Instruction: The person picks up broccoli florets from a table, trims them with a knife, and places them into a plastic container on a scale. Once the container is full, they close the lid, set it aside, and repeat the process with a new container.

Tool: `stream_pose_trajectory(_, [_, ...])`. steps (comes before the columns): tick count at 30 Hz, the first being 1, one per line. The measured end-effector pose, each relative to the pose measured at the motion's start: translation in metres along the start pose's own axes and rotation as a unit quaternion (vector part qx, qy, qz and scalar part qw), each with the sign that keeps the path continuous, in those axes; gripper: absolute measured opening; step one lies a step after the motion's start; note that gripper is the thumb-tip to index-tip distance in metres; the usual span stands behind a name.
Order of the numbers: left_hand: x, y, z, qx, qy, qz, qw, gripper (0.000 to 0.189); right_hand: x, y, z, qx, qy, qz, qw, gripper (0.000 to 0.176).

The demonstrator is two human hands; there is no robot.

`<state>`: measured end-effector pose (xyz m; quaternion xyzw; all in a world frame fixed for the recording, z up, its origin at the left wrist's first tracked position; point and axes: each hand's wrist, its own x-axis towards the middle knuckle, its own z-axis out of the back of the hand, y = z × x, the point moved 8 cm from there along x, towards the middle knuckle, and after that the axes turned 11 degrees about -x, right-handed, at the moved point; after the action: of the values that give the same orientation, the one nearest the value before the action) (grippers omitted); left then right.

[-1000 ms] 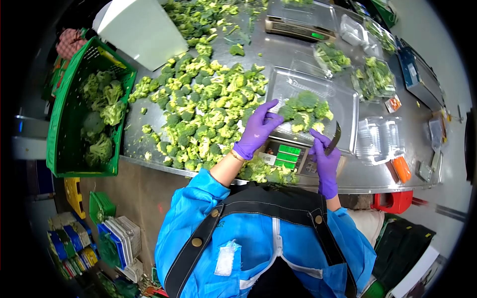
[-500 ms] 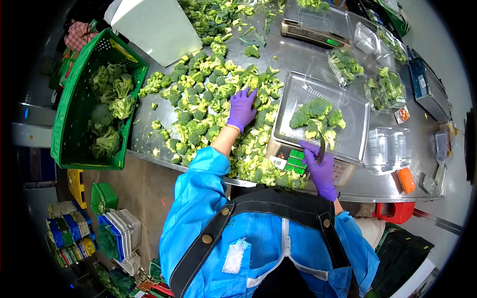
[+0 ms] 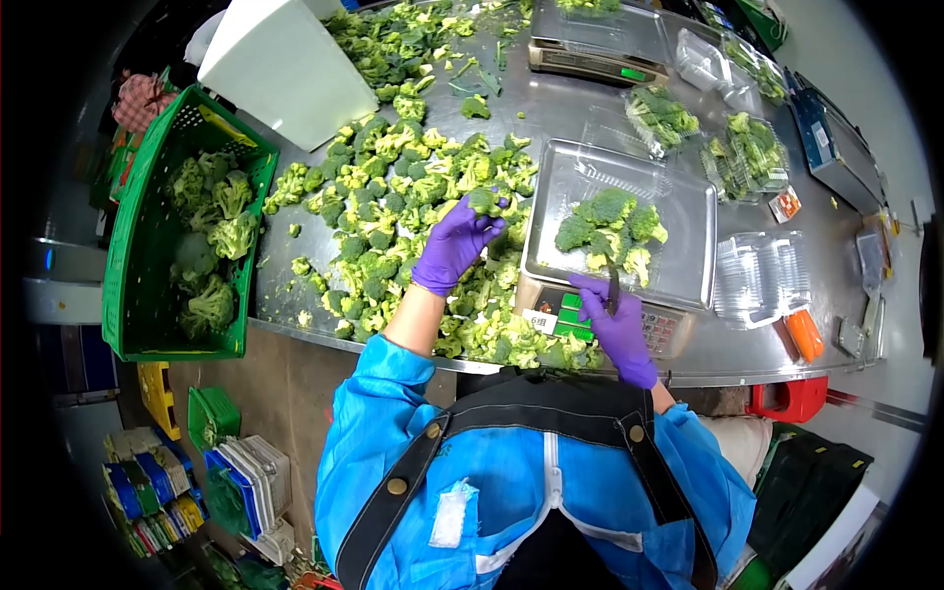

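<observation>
In a purple glove, my left hand (image 3: 456,243) is closed on a broccoli floret (image 3: 484,202), held up over the broad pile of cut broccoli (image 3: 383,246). My right hand (image 3: 619,331), also gloved in purple, grips a dark curved knife (image 3: 614,285) by its handle. Its blade points toward the scale's steel pan (image 3: 551,241). On that pan lies a clear plastic box holding several broccoli florets (image 3: 612,221). The front of the scale shows green display panels (image 3: 575,317) and a keypad.
A green crate (image 3: 123,265) with larger broccoli heads stands at the left, beside a white bin (image 3: 285,74). Stacked clear boxes (image 3: 762,277) and an orange object (image 3: 804,336) lie at the right. Filled boxes (image 3: 752,157) and a second scale (image 3: 595,61) are farther back.
My left hand has picked a floret up from the pile and drawn back slightly toward me. My right hand still holds the knife near the pan. The camera view has shifted a little.
</observation>
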<state>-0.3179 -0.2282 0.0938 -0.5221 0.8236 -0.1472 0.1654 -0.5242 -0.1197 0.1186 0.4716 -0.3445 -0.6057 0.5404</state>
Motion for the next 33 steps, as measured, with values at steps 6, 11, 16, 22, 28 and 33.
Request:
stream_pose_trajectory(6, [0.028,0.033,-0.040,0.370,-0.024,-0.062,0.927,0.043,-0.003,-0.003,0.003,0.022,-0.011,0.011,1.000,0.024])
stream_pose_trajectory(11, [0.041,0.045,-0.054,0.507,-0.020,-0.115,0.854,0.047,-0.005,-0.004,0.008,0.030,-0.009,-0.007,0.999,0.025])
stream_pose_trajectory(16, [0.034,0.052,-0.085,0.615,0.078,-0.169,0.766,0.051,-0.007,-0.001,0.025,0.009,-0.068,-0.009,0.998,0.026])
stream_pose_trajectory(22, [0.030,0.051,-0.092,0.674,0.078,-0.204,0.706,0.051,-0.012,-0.003,0.069,0.098,-0.208,0.004,0.973,0.024])
stream_pose_trajectory(28, [0.031,0.062,-0.089,0.727,0.108,-0.215,0.643,0.066,-0.013,-0.008,0.069,0.103,-0.205,-0.006,0.973,0.024])
stream_pose_trajectory(33, [0.032,0.038,-0.071,0.632,0.065,-0.211,0.743,0.064,-0.014,-0.007,0.072,0.109,-0.214,-0.001,0.971,0.024])
